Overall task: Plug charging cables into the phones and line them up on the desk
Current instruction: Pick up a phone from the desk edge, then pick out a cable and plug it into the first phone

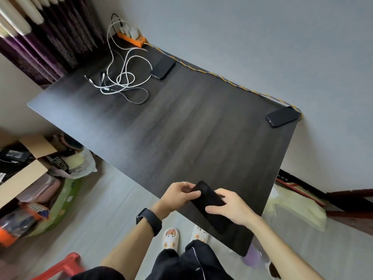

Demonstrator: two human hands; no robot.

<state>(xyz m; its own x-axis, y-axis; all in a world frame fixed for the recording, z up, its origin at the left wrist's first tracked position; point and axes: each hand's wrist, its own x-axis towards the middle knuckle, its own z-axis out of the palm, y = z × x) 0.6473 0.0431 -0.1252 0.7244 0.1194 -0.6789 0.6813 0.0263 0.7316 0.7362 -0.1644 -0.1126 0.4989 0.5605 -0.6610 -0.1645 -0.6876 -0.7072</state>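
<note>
Where the left hand (177, 194) pinches, the phone's (210, 200) far tip sits.

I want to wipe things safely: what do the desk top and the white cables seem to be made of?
Desk top: dark wood or wood-look laminate, matte, with streaky grain and soft sheen. White cables: possibly braided sheathing, from their dull look; too small to be sure.

The dark wood-grain counter (191, 128) carries an orange power strip (132, 38) at its far left corner, with a tangle of white cables (125, 77) just beside a black phone (163, 67). A braided cord (222, 77) follows the wall edge to a second phone (282, 116) (far right corner).
</note>
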